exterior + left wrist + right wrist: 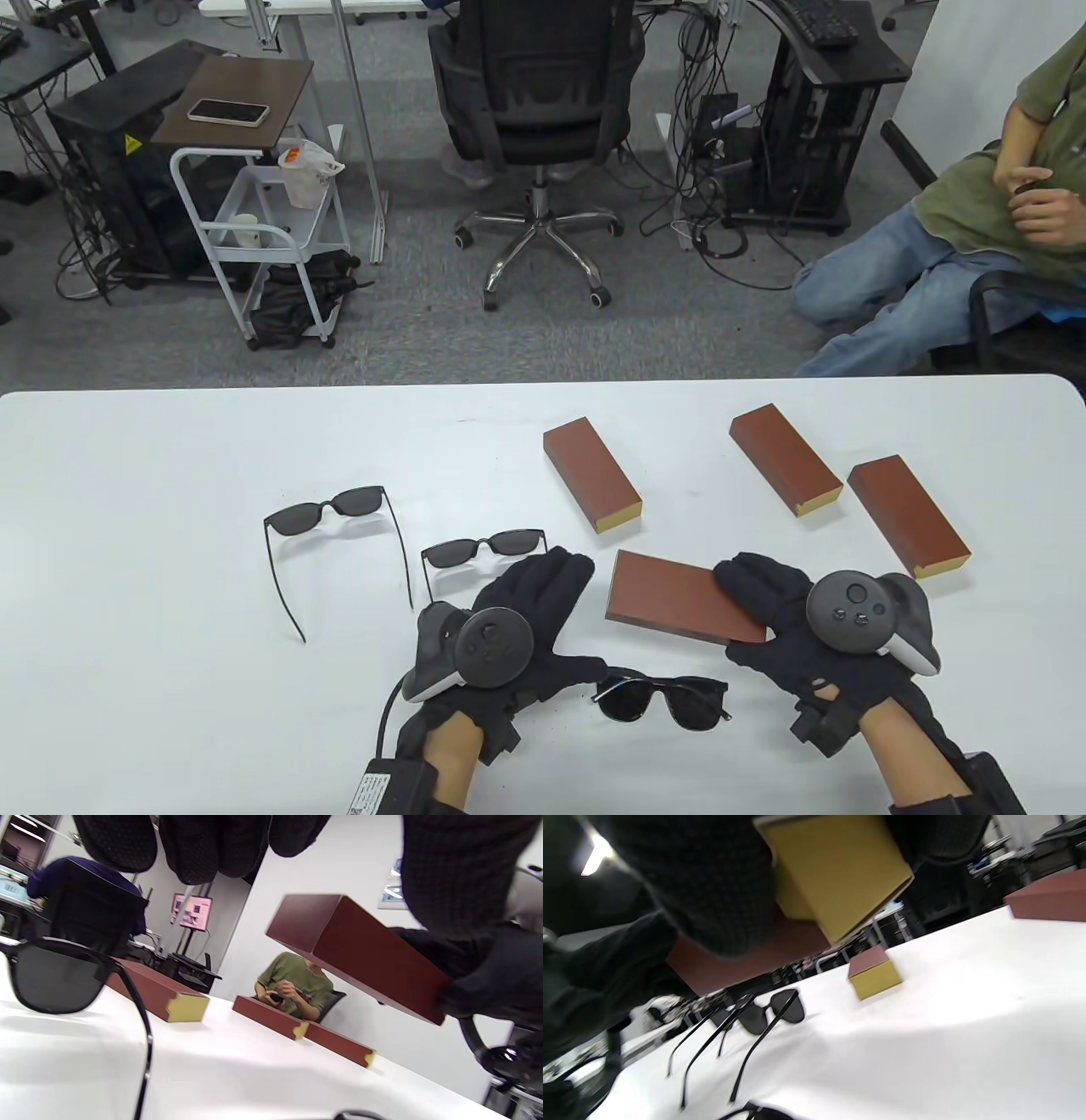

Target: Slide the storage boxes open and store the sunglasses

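My right hand [751,598] grips a brown storage box [679,598] at its near end and holds it tilted above the table; its yellow end [835,870] shows in the right wrist view. My left hand [551,611] is spread with straight fingers, hovering just over one pair of black sunglasses [484,552]. Its thumb reaches toward a second pair [662,700] near the front edge; I cannot tell whether it touches. A third pair [335,518] lies open further left. The lifted box [360,950] also shows from the left wrist.
Three shut brown boxes lie on the white table [127,594]: one in the middle [591,477] and two on the right [786,458] [908,515]. Beyond the far edge sit a person [976,212], an office chair [539,110] and a cart [254,212].
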